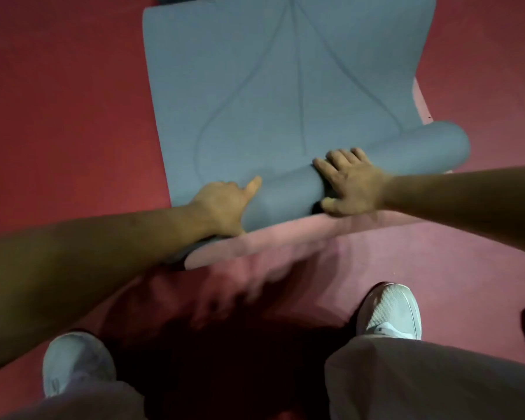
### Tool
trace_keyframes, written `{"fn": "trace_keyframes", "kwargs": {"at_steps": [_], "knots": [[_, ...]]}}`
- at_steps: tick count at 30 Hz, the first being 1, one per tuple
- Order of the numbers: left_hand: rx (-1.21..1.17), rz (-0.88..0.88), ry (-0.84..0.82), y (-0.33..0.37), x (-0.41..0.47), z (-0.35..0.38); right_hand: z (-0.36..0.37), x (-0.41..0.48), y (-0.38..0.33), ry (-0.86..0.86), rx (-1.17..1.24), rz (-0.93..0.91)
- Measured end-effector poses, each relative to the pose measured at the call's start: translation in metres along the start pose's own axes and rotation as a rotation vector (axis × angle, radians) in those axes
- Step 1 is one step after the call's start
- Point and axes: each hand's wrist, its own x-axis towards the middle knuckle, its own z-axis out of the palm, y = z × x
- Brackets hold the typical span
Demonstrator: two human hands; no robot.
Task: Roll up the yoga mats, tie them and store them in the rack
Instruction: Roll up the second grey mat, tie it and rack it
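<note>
Kept tight between them, the blue-grey foam yoga mat (pixel 288 192) is clasped by the right hand (pixel 352 183), steadied by the left hand (pixel 222 207), fingers unseen.

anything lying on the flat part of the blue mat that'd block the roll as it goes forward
Nothing visible does. The left hand and right hand hold the rolled part, and the flat stretch of the blue mat ahead of it lies bare up to the frame's top. The rack is not in view.
</note>
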Motion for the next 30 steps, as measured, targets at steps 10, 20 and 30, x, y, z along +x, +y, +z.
{"fn": "trace_keyframes", "kwargs": {"at_steps": [10, 20, 30], "knots": [[-0.359, -0.004, -0.258, -0.023, 0.011, 0.0, 0.006, -0.008, -0.002, -0.106, 0.023, 0.195], [0.033, 0.003, 0.051, -0.012, -0.002, 0.004, -0.022, 0.019, -0.034, 0.172, -0.013, 0.195], [-0.076, -0.123, 0.097, -0.037, 0.027, -0.019, -0.024, 0.027, -0.017, -0.101, 0.139, 0.379]]}}
